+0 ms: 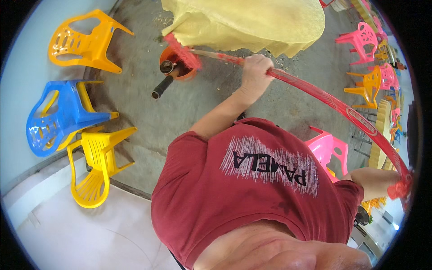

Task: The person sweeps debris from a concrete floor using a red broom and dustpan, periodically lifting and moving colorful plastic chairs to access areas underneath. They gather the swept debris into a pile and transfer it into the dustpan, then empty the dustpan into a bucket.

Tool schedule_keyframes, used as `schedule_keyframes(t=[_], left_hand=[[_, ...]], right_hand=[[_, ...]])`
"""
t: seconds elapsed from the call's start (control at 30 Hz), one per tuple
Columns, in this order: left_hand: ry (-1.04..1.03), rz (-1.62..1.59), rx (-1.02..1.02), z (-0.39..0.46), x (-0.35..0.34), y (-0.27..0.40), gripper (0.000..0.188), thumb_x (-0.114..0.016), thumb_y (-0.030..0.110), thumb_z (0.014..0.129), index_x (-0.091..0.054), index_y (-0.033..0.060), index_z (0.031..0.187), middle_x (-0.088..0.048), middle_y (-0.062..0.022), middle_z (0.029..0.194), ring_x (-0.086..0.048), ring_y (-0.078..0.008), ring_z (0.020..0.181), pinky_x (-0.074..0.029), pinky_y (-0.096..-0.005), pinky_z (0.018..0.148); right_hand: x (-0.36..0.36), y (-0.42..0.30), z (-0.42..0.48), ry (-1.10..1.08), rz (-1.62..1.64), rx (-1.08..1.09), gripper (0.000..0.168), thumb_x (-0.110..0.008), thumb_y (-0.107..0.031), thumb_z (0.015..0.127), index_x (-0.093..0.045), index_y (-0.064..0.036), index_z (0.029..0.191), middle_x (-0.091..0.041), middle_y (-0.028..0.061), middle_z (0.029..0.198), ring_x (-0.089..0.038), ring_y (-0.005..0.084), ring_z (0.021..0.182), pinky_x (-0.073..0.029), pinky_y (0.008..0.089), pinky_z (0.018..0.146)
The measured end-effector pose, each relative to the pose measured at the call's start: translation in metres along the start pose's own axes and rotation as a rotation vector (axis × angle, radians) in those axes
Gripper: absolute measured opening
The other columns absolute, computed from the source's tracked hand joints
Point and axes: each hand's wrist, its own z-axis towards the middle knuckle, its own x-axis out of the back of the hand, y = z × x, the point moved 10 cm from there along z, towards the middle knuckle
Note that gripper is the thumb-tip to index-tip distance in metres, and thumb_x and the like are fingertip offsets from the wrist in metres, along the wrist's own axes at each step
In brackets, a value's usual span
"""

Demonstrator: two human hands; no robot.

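My left hand (pixel 258 67) is closed around the red patterned handle of a broom (pixel 317 86), fairly near its head. The red bristles (pixel 184 52) lie over an orange bucket-like container (pixel 187 77) on the floor. A dark round opening and a black tubular grip (pixel 162 87) show at that container's left side. At the right rim, my right forearm reaches the handle's far end, beside a red piece (pixel 399 189); my right hand (pixel 406 180) is too dark and cut off to make out its fingers.
A table under a yellow cover (pixel 249 23) stands ahead. Orange (pixel 84 42), blue (pixel 57 118) and yellow (pixel 98 165) plastic chairs line the left wall. A pink chair (pixel 325 148) is close on the right, with several chairs and tables beyond. Small scraps litter the concrete floor (pixel 209 101).
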Motion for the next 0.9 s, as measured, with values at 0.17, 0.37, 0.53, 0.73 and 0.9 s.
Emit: schedule_keyframes(t=[0.17, 0.37, 0.53, 0.73, 0.9], left_hand=[[0.005, 0.179, 0.083, -0.026, 0.013, -0.081, 0.034, -0.080, 0.027, 0.062, -0.050, 0.0127, 0.065, -0.052, -0.0059, 0.067, -0.054, -0.0295, 0.068, -0.040, -0.0417, 0.062], [0.039, 0.226, 0.087, -0.058, 0.021, -0.134, 0.039, -0.084, 0.029, 0.059, -0.048, 0.0125, 0.064, -0.051, -0.0046, 0.068, -0.051, -0.0286, 0.069, -0.038, -0.0412, 0.066], [0.170, 0.231, -0.065, -0.010, 0.033, -0.075, 0.043, -0.087, 0.023, 0.053, -0.047, 0.0109, 0.065, -0.051, -0.0050, 0.068, -0.051, -0.0280, 0.068, -0.040, -0.0385, 0.064], [0.108, 0.216, -0.072, 0.010, 0.017, -0.094, 0.042, -0.086, 0.025, 0.055, -0.048, 0.0113, 0.065, -0.051, -0.0036, 0.064, -0.052, -0.0279, 0.065, -0.040, -0.0403, 0.065], [0.019, 0.244, 0.111, -0.026, -0.002, -0.142, 0.038, -0.083, 0.035, 0.058, -0.054, 0.0127, 0.066, -0.054, -0.0040, 0.067, -0.055, -0.0278, 0.074, -0.039, -0.0418, 0.076]], right_hand=[[0.060, 0.044, -0.027, -0.018, 0.195, -0.195, 0.026, -0.075, -0.027, 0.073, -0.051, -0.017, 0.069, -0.054, -0.0071, 0.055, -0.053, 0.0067, 0.047, -0.049, 0.0246, 0.054], [-0.087, 0.104, -0.056, -0.963, 0.522, -0.232, 0.030, -0.078, -0.029, 0.076, -0.051, -0.018, 0.072, -0.057, -0.0047, 0.066, -0.058, 0.0092, 0.062, -0.053, 0.0252, 0.070], [-0.114, 0.062, -0.066, -1.104, 0.520, -0.144, 0.026, -0.075, -0.026, 0.080, -0.051, -0.017, 0.074, -0.055, -0.0050, 0.065, -0.055, 0.0101, 0.060, -0.051, 0.0257, 0.063], [-0.138, 0.074, -0.087, -1.083, 0.452, -0.150, 0.027, -0.075, -0.025, 0.078, -0.050, -0.017, 0.070, -0.052, -0.0059, 0.059, -0.053, 0.0101, 0.054, -0.050, 0.0249, 0.060], [-0.109, 0.091, -0.059, -0.843, 0.398, -0.141, 0.029, -0.075, -0.024, 0.076, -0.049, -0.017, 0.067, -0.049, -0.0067, 0.054, -0.051, 0.0101, 0.049, -0.049, 0.0242, 0.057]])
